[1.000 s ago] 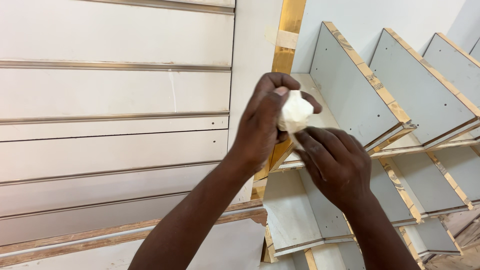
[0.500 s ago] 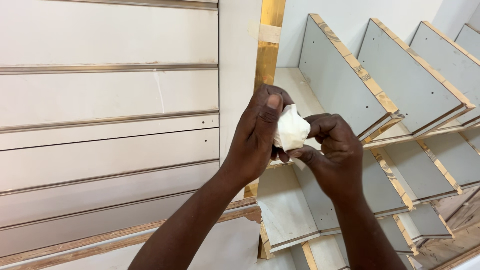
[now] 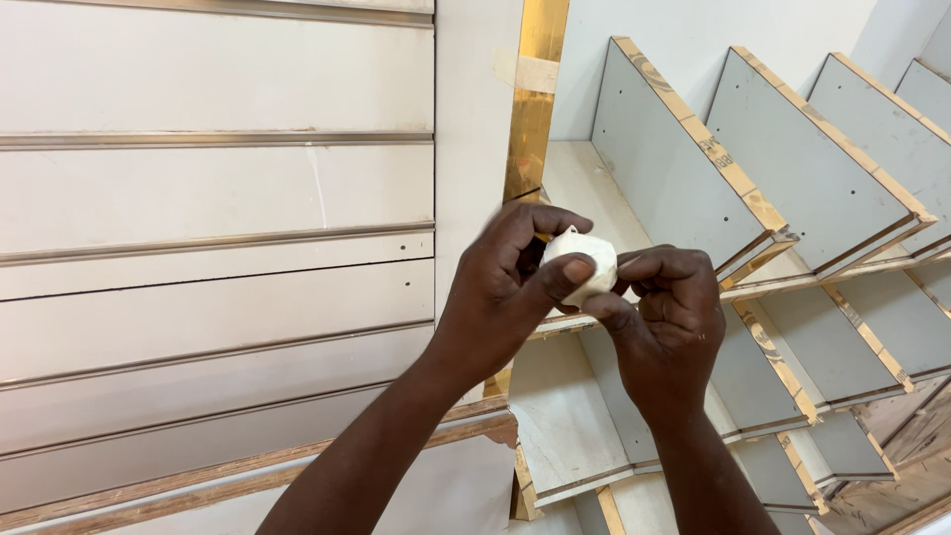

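You hold a small white lump (image 3: 582, 266) up in front of you, between both hands, raised clear of the shelving so that you can work it with the fingers of both hands at once (it looks like a soft wad of putty or cloth, though which it is cannot be told). Your left hand (image 3: 505, 287) curls round it from the left, thumb pressed flat across its front and fingers wrapped behind, so the grip is closed on the lump. Your right hand (image 3: 666, 317) comes in from the right, fingers bent and bunched, the tips pinching at the lump's right edge; that hand is nearly closed too, and holds nothing else.

Just behind your left hand a gold-edged upright strip (image 3: 535, 99) runs upward. Left of that hand lies a white grooved panel (image 3: 218, 208) with metal rails. Behind and to the right of your right hand stand slanted grey dividers (image 3: 674, 168) with gold edging, and white shelf boards (image 3: 565, 416) lie below both wrists.
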